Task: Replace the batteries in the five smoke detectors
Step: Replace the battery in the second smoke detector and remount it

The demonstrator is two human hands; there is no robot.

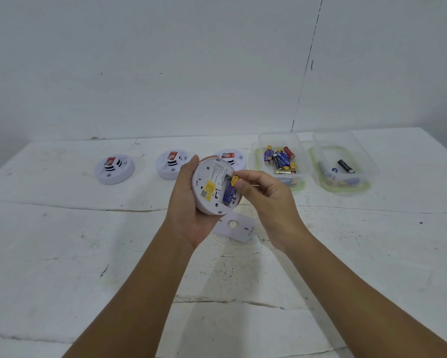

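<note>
1. The smoke detector (212, 187) held in the left hand (191, 202) has a block of small print on its underside — too fine to read.
2. A yellow sticker (208, 188) on that underside carries a QR-style code, with no legible words.
3. Red labels (173, 155) on the detectors on the table (62, 228) are blurred — unreadable.
4. Battery (281, 157) brand print in the container (279, 140) cannot be made out.

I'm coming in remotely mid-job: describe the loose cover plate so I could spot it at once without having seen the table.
Start at the white table and find the smoke detector held up in the left hand. Directly below it, between the two wrists, lies the cover plate. Unlike the three round, domed detectors in the back row, it is a flat white piece with straight edges and a round hole in its middle.
</note>
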